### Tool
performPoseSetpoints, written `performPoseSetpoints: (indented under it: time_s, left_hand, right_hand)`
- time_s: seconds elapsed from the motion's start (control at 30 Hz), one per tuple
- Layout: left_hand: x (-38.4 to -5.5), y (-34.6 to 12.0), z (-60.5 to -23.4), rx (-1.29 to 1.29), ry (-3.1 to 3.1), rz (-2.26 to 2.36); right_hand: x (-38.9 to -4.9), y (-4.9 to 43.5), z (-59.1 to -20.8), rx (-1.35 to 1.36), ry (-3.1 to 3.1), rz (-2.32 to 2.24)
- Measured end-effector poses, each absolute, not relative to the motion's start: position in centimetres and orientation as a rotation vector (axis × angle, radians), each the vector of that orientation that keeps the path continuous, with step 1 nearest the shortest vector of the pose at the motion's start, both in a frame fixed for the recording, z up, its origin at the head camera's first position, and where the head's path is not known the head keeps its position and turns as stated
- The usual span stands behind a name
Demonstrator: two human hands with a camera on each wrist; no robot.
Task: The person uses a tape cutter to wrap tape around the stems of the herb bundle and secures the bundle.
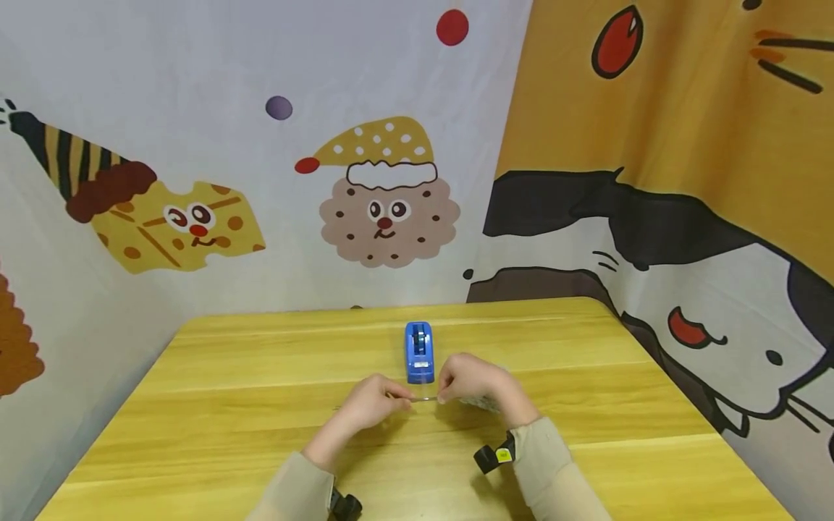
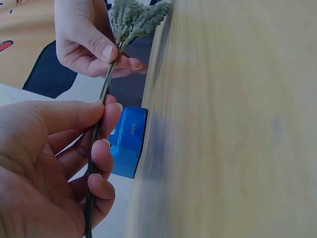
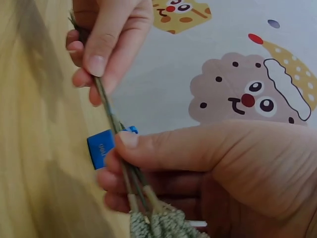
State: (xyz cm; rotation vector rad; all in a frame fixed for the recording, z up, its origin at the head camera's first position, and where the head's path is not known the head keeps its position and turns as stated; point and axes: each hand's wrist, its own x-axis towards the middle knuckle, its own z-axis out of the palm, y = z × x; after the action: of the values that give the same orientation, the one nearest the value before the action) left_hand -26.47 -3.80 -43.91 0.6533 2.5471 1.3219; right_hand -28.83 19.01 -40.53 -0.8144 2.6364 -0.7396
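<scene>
A small bunch of thin green flower stems [image 1: 425,399] runs sideways between both hands, close in front of a blue tape dispenser [image 1: 420,354]. My left hand [image 1: 378,401] pinches the stems between thumb and forefinger, its other fingers curled along their lower length. Nearer the blooms, my right hand [image 1: 472,376] pinches the same stems with thumb and fingers. Grey-green, crinkled flower heads [image 2: 136,20] stick out past the right hand, mostly hidden behind it in the head view. A translucent strip [image 1: 425,388] shows between the dispenser's near end and the stems.
The wooden table [image 1: 228,405] ends in a rounded far edge against a printed cloth backdrop [image 1: 391,282]. Black wrist cameras sit at both cuffs, the right one [image 1: 491,456] over the table. A white tip [image 3: 198,223] shows beside the flower heads.
</scene>
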Motion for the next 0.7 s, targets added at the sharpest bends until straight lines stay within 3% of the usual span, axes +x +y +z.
performPoseSetpoints:
  time_s: [0.7]
  left_hand:
    - [-27.5, -3.9, -43.4, 0.745, 2.484, 1.223]
  right_hand:
    - [-29.6, 18.8, -40.6, -0.665, 2.457, -0.8]
